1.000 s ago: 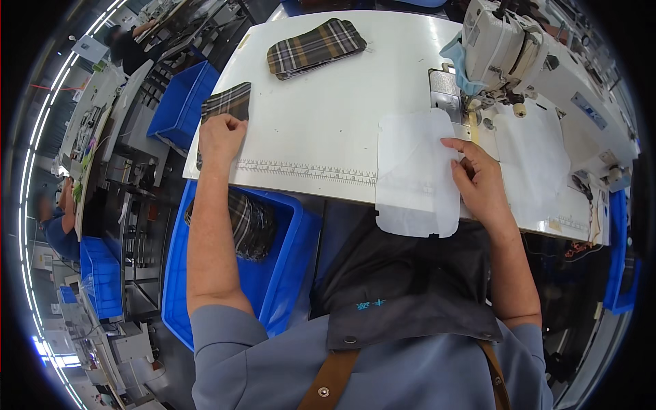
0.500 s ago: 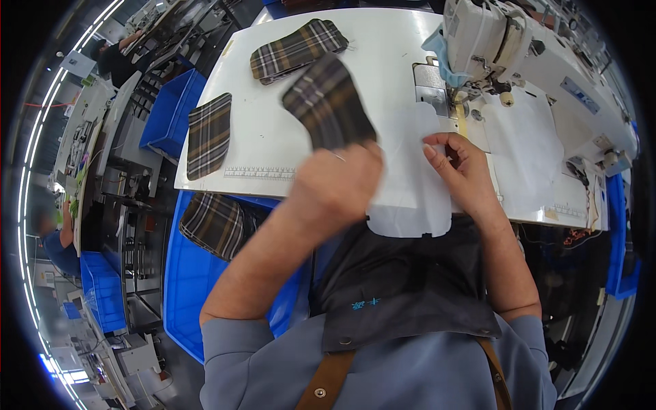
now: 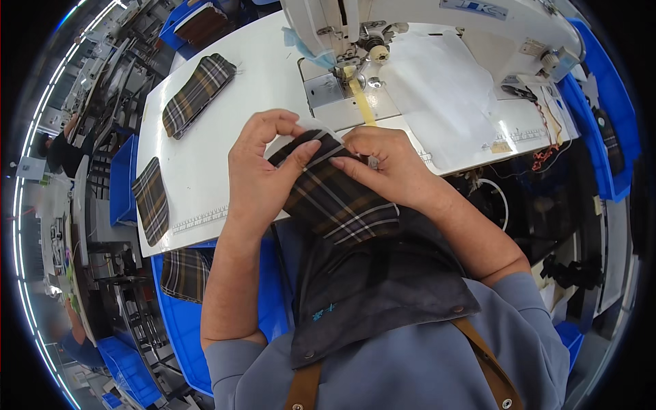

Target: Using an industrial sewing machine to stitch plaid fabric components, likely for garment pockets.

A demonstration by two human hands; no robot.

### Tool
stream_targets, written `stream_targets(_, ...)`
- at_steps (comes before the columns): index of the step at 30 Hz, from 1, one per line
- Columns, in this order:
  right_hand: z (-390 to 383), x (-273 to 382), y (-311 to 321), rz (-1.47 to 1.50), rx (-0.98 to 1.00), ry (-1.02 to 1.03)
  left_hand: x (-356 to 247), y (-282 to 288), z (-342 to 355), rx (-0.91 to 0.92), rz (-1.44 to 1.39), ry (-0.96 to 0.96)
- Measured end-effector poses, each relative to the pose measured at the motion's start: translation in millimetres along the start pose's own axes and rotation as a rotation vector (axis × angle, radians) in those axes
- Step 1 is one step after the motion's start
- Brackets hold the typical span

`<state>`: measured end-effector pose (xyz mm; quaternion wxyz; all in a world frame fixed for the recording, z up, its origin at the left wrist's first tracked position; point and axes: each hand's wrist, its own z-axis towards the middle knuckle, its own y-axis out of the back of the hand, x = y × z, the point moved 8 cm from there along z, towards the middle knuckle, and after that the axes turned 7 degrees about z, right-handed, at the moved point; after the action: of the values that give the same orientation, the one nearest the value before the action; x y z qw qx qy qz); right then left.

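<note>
Both my hands grip a brown, black and white plaid fabric piece (image 3: pixel 345 198) at its upper edge, over the front of the table. Pale white material (image 3: pixel 314 125) shows behind that edge, between my hands. My left hand (image 3: pixel 263 167) is closed on the left corner, thumb on the front and fingers behind. Opposite it, my right hand (image 3: pixel 393 164) pinches the upper right edge with its thumb in front. The lower part of the fabric hangs over my dark apron. Just beyond my hands stands a white sewing machine (image 3: pixel 348 41) with a yellow strip (image 3: pixel 363 102) on its bed.
A stack of plaid pieces (image 3: pixel 198 96) and a single plaid piece (image 3: pixel 152 203) lie on the white table (image 3: pixel 260 75). White sheet material (image 3: pixel 441 96) covers the right side. More plaid pieces (image 3: pixel 184 275) rest in a blue bin (image 3: pixel 266 287) below left.
My left hand has brought the plaid piece from the table to my right hand, and both now hold it over the white piece. The view has shifted toward the right.
</note>
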<state>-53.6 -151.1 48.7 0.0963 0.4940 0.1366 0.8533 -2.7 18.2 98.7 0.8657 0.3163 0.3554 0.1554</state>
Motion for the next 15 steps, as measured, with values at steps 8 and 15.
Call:
stream_targets(8, -4, 6, 9, 0.074, -0.006, 0.041, 3, -11, -6, 0.171, -0.432, 0.320)
stream_targets(15, -3, 11, 13, 0.080, -0.058, 0.094, 3, -4, -9, 0.117, -0.419, 0.367)
